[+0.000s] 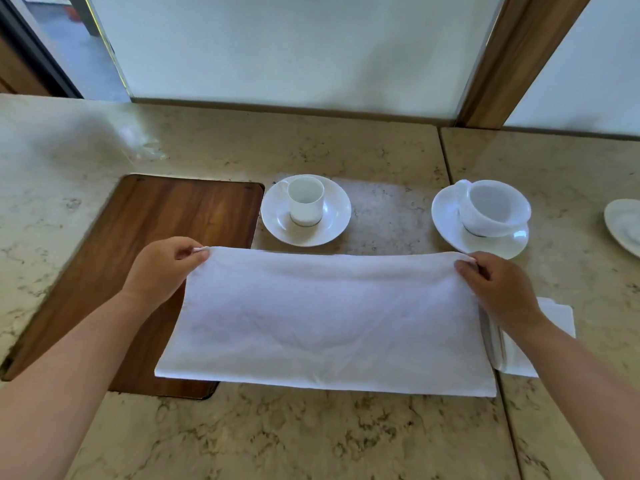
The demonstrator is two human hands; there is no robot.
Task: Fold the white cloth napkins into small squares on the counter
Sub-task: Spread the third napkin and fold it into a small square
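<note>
A white cloth napkin [325, 320] lies as a wide rectangle across the marble counter [311, 438], its left end over a wooden board. My left hand [162, 268] pinches the napkin's far left corner between thumb and fingers. My right hand [498, 289] grips the far right corner. The far edge between the two hands looks doubled over. A second white napkin [554, 327], folded smaller, lies to the right and is partly hidden under my right wrist.
A dark wooden board [145, 244] is set into the counter at the left. Behind the napkin stand a small cup on a saucer [306, 209] and a wider cup on a saucer [485, 216]. A plate's edge [623, 223] shows at far right. Frosted glass backs the counter.
</note>
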